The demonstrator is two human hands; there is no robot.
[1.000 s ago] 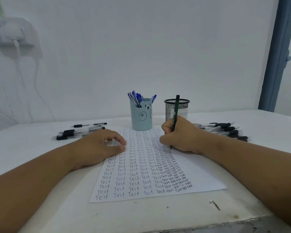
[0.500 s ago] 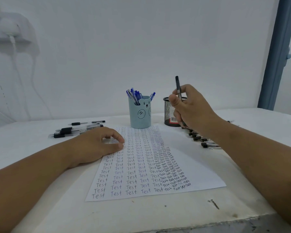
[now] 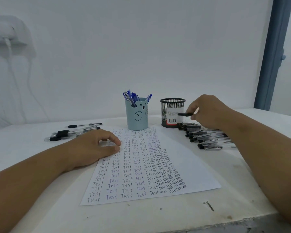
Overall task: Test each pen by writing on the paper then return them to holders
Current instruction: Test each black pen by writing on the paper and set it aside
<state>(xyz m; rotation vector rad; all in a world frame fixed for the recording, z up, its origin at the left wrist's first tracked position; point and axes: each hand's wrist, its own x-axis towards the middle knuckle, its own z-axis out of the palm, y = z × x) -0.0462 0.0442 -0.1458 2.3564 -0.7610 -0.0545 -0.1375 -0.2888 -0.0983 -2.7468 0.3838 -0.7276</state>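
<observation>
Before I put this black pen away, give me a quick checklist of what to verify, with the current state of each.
1. Black pen held by the right hand: ok, fingers pinch it, lying roughly level.
2. Black wire mesh holder upright, mouth open: ok; whether it holds any pens, cannot tell.
3. Pen lined up over the holder's mouth: not ok, it sits beside the holder's wall, below the rim.
4. Pale blue bear-face cup clear of the path: ok, it stands left of the mesh holder, apart.
5. White paper sheet steadied: ok, left hand rests on its left edge.
6. Pen capped: cannot tell, blurred.
</observation>
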